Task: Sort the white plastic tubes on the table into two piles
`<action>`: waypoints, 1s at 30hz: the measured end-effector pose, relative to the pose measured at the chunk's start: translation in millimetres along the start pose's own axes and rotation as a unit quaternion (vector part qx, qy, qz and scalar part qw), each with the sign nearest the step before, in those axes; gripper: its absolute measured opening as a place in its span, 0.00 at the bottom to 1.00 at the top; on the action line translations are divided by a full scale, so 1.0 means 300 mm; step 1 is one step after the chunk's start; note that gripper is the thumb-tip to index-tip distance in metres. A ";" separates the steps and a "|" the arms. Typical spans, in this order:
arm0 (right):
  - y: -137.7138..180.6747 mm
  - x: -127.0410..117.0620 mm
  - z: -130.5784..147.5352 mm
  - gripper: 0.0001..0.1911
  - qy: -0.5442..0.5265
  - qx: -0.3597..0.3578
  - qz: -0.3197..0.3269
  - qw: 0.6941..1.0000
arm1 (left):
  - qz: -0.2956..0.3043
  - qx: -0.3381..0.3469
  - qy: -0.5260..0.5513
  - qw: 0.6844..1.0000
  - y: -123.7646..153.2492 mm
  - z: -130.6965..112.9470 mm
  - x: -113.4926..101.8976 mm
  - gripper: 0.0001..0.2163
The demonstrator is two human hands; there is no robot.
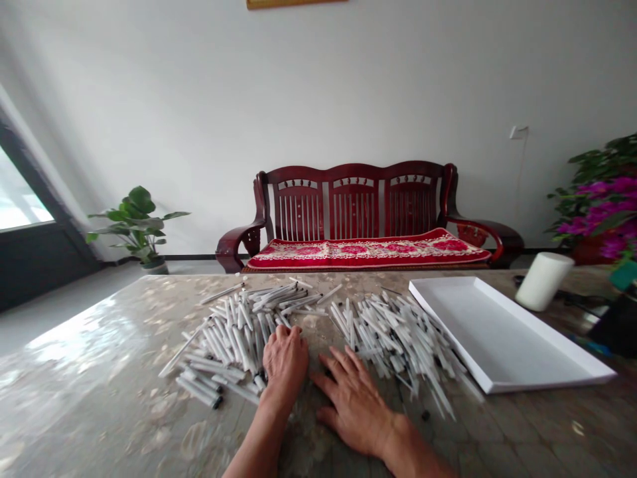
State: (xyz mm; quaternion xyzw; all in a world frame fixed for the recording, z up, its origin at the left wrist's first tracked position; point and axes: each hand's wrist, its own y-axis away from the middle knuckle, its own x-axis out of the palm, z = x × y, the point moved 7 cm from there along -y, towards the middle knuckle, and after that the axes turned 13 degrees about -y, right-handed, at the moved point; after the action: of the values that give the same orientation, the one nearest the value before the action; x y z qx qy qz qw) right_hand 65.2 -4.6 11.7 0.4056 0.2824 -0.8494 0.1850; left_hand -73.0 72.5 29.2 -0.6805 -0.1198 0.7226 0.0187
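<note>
Nothing gripped on this stone tabletop (89, 392)
Left hand (285, 362) loosely curled, touching the white pens (233, 338); right hand (353, 411) splayed flat, fingers just beside the second pen pile (393, 338).

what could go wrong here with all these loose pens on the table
The loose white plastic pens lie in two heaps and might roll or slide apart on the glossy mottled stone tabletop if pressed. The left hand, resting at one heap's edge, could disturb it. The shallow white rectangular tray sits close to the right heap, so stray pens might get nudged against its rim.
</note>
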 end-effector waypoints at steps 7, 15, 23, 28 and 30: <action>-0.062 -0.056 -0.091 0.08 0.096 0.038 -0.085 0.991 | 0.037 0.010 -0.042 0.998 -0.002 -0.002 0.023 0.12; -0.037 -0.150 -0.205 0.07 0.133 0.072 -0.153 0.977 | 0.123 0.016 0.007 0.992 0.012 -0.005 0.039 0.11; -0.012 -0.211 -0.144 0.06 0.066 0.039 -0.246 0.966 | 0.111 -0.058 0.240 0.963 -0.001 0.045 0.045 0.20; 0.011 -0.220 -0.172 0.13 -0.081 0.073 -0.286 0.952 | 0.126 -0.017 0.535 0.835 0.009 -0.051 0.082 0.16; 0.026 -0.223 -0.219 0.15 -0.175 0.124 -0.310 0.926 | 0.117 0.023 0.552 0.825 0.030 -0.106 0.071 0.14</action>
State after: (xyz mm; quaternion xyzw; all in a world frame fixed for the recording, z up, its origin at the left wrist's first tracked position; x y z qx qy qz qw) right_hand 147.9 36.5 28.7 0.1625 0.2500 -0.9499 -0.0932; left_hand -41.8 72.4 5.2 -0.9742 0.0080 0.2252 0.0127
